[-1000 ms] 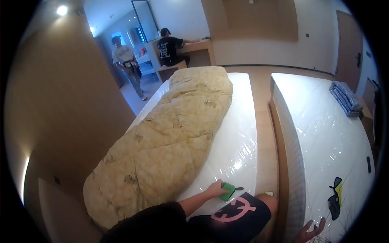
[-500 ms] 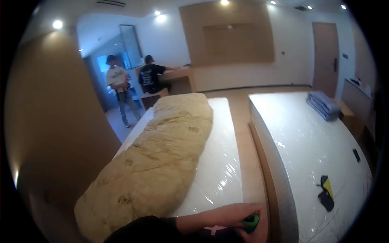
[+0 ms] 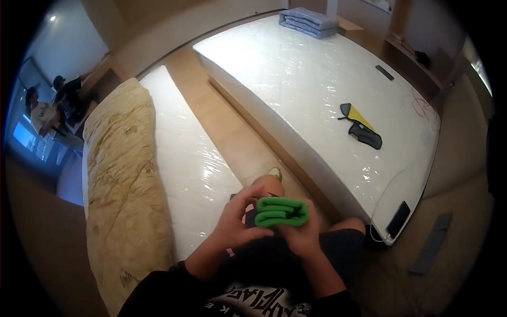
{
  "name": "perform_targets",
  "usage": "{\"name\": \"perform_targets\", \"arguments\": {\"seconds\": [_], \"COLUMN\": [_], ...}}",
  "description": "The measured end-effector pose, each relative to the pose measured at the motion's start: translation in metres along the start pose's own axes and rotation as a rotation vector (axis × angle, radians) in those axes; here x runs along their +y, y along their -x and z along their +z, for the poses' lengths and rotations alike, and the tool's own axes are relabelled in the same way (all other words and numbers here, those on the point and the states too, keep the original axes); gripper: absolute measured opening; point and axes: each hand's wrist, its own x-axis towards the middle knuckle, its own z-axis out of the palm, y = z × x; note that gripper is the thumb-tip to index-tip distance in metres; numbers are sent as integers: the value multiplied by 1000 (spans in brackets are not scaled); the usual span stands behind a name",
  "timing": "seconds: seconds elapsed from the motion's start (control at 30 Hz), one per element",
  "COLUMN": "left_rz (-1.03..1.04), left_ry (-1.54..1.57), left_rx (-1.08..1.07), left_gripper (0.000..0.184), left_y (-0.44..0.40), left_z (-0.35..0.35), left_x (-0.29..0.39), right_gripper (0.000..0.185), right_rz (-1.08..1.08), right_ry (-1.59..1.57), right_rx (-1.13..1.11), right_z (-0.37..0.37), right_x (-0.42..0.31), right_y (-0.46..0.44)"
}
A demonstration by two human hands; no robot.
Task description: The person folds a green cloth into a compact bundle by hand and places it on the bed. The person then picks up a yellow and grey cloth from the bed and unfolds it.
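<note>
A folded green cloth item shows its layered edge above my lap. My right hand is wrapped round its lower right side. On its left side, my left hand curves round with thumb and fingers apart, close to the green folds; whether it touches them is hard to tell. A long beige quilt lies folded lengthwise on the plastic-covered left mattress, to the left of my hands.
The right mattress bears a folded blue-grey blanket, a black and yellow pouch, a phone with a white cable and a dark remote. Two people are at the far left.
The view has swung right and down. The green item has come from the left mattress side to above my lap, between both hands, its folded layers now showing.
</note>
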Motion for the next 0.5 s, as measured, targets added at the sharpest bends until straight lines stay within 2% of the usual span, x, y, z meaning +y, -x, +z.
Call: {"name": "perform_targets", "arguments": {"seconds": [0.1,0.13,0.2,0.27,0.33,0.43,0.5], "left_rz": [196,283,329,367,404,503,549], "left_ry": [-179,-260,-270,-296,-270,-301,-299], "left_rx": [-25,-31,33,78,97,96,88], "left_gripper": [84,81,70,65,62,63,66], "left_y": [-8,-11,-5,6,17,4,3], "left_z": [0,0,11,22,35,38,38], "left_x": [14,20,33,40,51,55,57], "right_gripper": [47,52,60,79,85,90,90], "right_rz": [-62,-80,-125,-161,-191,-405,-436], "right_ry": [29,108,263,167,2,162,97], "right_rx": [-148,-141,-125,-136,-123,-128,-182], "right_z": [-2,-3,-2,-2,10,7,4], "right_x": [-9,-16,-34,-35,-51,-64,-76], "right_y": [0,0,10,25,44,33,28]}}
